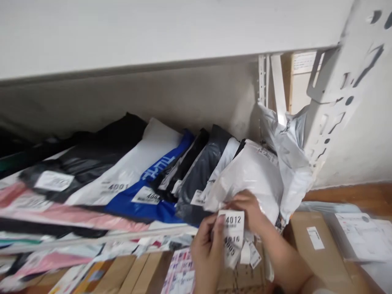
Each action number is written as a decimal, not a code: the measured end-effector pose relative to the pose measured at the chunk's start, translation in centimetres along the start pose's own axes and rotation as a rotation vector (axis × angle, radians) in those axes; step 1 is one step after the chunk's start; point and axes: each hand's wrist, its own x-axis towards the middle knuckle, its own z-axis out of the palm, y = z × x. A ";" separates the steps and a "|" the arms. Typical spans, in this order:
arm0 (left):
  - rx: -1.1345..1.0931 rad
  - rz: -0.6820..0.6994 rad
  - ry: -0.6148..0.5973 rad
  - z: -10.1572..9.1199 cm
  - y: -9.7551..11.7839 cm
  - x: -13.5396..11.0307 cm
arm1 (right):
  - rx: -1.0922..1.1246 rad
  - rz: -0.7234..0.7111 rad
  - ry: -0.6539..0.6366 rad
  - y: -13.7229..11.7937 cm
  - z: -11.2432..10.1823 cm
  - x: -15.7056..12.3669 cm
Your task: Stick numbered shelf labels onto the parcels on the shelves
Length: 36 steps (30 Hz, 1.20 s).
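Note:
My left hand (206,251) pinches a white label (234,223) printed 4012, with more numbered labels hanging below it. My right hand (249,210) is closed on the lower edge of a white plastic mailer bag (252,173) at the right end of a row of bags on a shelf. The label lies against that bag's bottom corner, between both hands.
Leaning in the row to the left are a grey bag (200,173), a blue bag (147,196), a white bag (128,171) and black bags (92,151), each with a numbered sticker. A metal shelf post (337,85) stands at right. Cardboard boxes (315,241) sit below.

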 end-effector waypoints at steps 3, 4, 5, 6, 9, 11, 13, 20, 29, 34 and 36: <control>-0.061 -0.034 0.004 1.3 1.4 -0.4 | 0.110 -0.067 -0.030 1.1 -3.2 0.5; -0.081 -0.050 0.011 1.5 1.6 -0.4 | 0.133 -0.062 -0.079 1.4 -3.9 0.6; -0.101 -0.066 0.008 1.7 1.8 -0.5 | 0.154 -0.049 -0.132 1.5 -4.5 0.5; -0.121 -0.078 0.004 1.8 1.9 -0.6 | 0.189 -0.023 -0.167 1.5 -5.0 0.4; -0.157 -0.091 -0.018 1.9 2.0 -0.7 | 0.359 0.112 -0.126 0.8 -5.9 -0.7; -0.158 -0.090 -0.009 1.9 2.0 -0.7 | 0.462 0.208 -0.023 0.1 -5.9 -1.6; -0.148 -0.087 0.002 1.9 2.0 -0.9 | 0.487 0.263 0.030 -0.8 -5.5 -2.6; -0.182 -0.098 -0.122 1.0 1.2 -2.7 | 0.458 0.455 0.173 -3.6 -2.9 -5.0; -0.306 -0.249 -0.058 0.1 -1.0 -7.2 | 0.292 0.266 0.168 -5.3 -2.3 -4.6; -0.276 -0.230 -0.156 -0.9 -2.3 -10.5 | 0.222 0.418 0.363 -1.6 -2.2 -1.2; -0.207 -0.111 -0.172 -1.5 -2.7 -11.5 | 0.171 0.497 0.356 -0.1 -2.0 0.2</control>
